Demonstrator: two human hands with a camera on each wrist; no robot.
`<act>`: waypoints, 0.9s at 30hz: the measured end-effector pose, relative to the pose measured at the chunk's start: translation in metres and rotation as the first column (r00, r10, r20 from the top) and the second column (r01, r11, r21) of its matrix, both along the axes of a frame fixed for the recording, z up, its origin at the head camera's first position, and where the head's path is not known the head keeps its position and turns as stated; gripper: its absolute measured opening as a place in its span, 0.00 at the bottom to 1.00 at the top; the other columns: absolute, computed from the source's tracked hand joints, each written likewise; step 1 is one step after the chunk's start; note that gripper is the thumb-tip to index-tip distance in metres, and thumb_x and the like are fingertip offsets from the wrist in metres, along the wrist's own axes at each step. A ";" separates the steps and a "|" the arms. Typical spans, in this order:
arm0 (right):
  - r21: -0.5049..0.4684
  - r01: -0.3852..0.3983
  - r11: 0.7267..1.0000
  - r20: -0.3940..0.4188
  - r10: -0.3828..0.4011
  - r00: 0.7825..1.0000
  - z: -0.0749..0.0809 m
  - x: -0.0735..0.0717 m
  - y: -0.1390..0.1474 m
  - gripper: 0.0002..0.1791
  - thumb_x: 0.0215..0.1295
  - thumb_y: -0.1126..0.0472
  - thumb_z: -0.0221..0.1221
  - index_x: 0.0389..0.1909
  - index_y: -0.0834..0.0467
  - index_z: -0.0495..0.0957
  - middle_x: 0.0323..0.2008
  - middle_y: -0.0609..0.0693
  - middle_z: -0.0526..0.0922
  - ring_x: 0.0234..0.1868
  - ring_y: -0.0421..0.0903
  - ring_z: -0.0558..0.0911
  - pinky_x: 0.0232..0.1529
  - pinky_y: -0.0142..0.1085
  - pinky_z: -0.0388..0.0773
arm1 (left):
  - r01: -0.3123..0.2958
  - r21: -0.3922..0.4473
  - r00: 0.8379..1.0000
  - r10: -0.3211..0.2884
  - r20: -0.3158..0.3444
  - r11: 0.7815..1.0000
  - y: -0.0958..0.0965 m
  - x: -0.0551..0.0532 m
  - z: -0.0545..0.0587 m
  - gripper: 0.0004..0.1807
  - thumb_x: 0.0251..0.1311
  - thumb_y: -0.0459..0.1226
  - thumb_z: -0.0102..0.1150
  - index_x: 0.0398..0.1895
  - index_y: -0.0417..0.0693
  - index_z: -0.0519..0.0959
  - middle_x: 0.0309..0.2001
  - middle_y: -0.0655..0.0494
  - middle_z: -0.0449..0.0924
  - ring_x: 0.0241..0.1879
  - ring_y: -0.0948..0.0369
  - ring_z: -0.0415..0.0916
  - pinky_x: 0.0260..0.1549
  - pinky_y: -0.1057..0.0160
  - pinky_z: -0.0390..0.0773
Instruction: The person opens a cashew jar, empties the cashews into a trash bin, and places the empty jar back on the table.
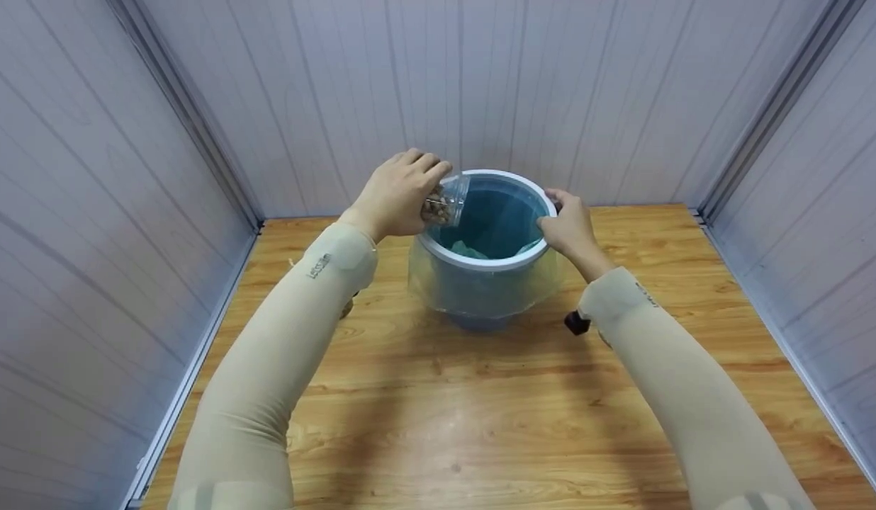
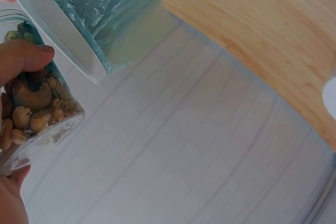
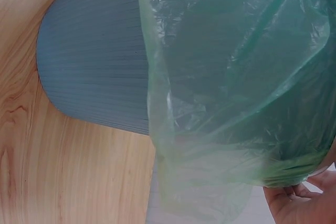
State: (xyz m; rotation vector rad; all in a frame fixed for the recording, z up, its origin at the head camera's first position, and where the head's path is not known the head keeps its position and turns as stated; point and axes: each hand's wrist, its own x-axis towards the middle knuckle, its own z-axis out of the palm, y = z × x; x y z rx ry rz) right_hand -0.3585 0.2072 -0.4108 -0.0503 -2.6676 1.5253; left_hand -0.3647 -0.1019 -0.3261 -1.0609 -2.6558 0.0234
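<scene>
My left hand [image 1: 402, 191] holds a clear jar [image 1: 444, 204] of mixed nuts, tipped sideways with its mouth at the left rim of a blue trash bin [image 3: 94, 51]. In the left wrist view the thumb lies across the jar, and shelled nuts [image 2: 32, 98] show through its wall. The bin stands upright with a white rim ring [image 1: 480, 264] on top. A thin green plastic bag [image 3: 220, 77] lines it and hangs down over the outside. On the opposite side, my right hand [image 1: 571, 225] grips the rim, thumb on the inner side, fingers outside.
The bin stands on a wood-grain table [image 1: 452, 418]. Pale panelled walls [image 1: 324, 85] enclose the back and both sides. A small black block [image 1: 577, 323] sits at the right cuff. A white round thing [image 2: 329, 97] shows at the left wrist view's right edge.
</scene>
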 end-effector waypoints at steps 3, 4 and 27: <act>-0.002 -0.005 1.000 0.002 0.005 1.000 0.000 0.000 -0.001 0.36 0.72 0.73 0.53 0.82 0.66 0.64 0.71 0.70 0.76 0.68 0.63 0.78 0.72 0.56 0.78 | -0.001 -0.005 1.000 0.001 -0.002 1.000 -0.001 0.000 -0.001 0.45 0.56 0.40 0.77 0.78 0.45 0.71 0.72 0.44 0.77 0.71 0.44 0.72 0.79 0.45 0.68; -0.001 -0.006 1.000 0.002 0.006 1.000 0.001 0.000 -0.001 0.36 0.72 0.73 0.53 0.82 0.66 0.64 0.72 0.70 0.75 0.68 0.63 0.78 0.72 0.56 0.78 | -0.002 -0.007 1.000 0.002 -0.003 1.000 -0.001 0.000 -0.001 0.44 0.55 0.39 0.77 0.78 0.45 0.71 0.72 0.44 0.77 0.71 0.44 0.72 0.79 0.45 0.68; 0.000 0.011 1.000 -0.030 -0.011 0.999 -0.001 -0.004 0.000 0.36 0.68 0.74 0.53 0.79 0.68 0.66 0.68 0.70 0.78 0.66 0.63 0.79 0.71 0.56 0.79 | -0.002 -0.038 1.000 0.002 -0.002 0.999 0.001 0.001 0.001 0.45 0.52 0.35 0.77 0.76 0.46 0.71 0.70 0.44 0.78 0.70 0.45 0.73 0.78 0.45 0.70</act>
